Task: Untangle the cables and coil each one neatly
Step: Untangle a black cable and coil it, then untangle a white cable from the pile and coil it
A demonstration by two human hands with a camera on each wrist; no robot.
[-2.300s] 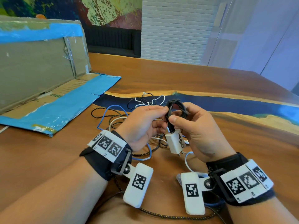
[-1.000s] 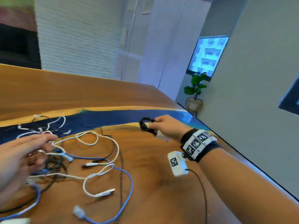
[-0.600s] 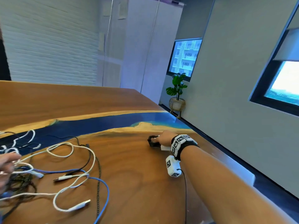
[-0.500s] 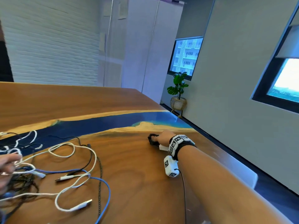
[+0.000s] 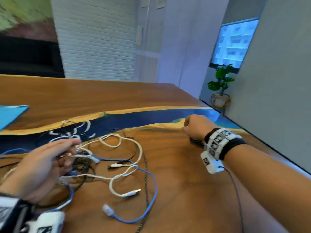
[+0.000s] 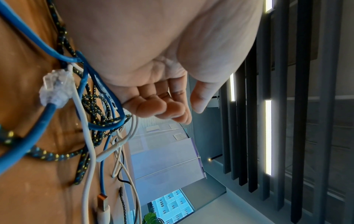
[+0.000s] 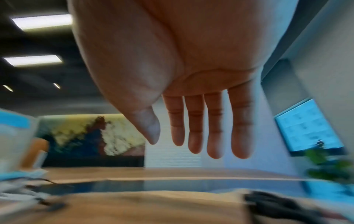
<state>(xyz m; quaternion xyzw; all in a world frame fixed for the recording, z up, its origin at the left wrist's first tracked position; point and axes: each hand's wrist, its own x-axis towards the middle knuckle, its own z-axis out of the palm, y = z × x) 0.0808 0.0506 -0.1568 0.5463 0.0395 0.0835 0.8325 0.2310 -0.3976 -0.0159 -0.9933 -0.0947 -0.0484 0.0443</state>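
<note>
A tangle of cables lies on the wooden table (image 5: pixel 185 190): a white cable (image 5: pixel 141 149), a blue network cable (image 5: pixel 155 187) with a clear plug (image 5: pixel 107 210), and a dark braided cable (image 5: pixel 146 167). My left hand (image 5: pixel 70 148) hovers over the tangle's left side with relaxed fingers by a white strand. In the left wrist view this hand (image 6: pixel 184 109) holds nothing, and the clear plug (image 6: pixel 55 87) lies beside it. The coiled black cable (image 5: pixel 195 141) rests on the table under my right wrist. My right hand (image 5: pixel 186 126) is above it, fingers (image 7: pixel 195 136) straight and empty.
Thin white earphone wires (image 5: pixel 74 132) lie on the table's blue resin strip. A blue-taped cardboard corner (image 5: pixel 10 113) shows at the far left. The table's right edge runs close past my right arm, and a potted plant (image 5: pixel 220 84) stands beyond it.
My right hand carried the coiled black cable to the right, set it on the table and let go; it now hangs open just above it. My left hand stayed at the tangle.
</note>
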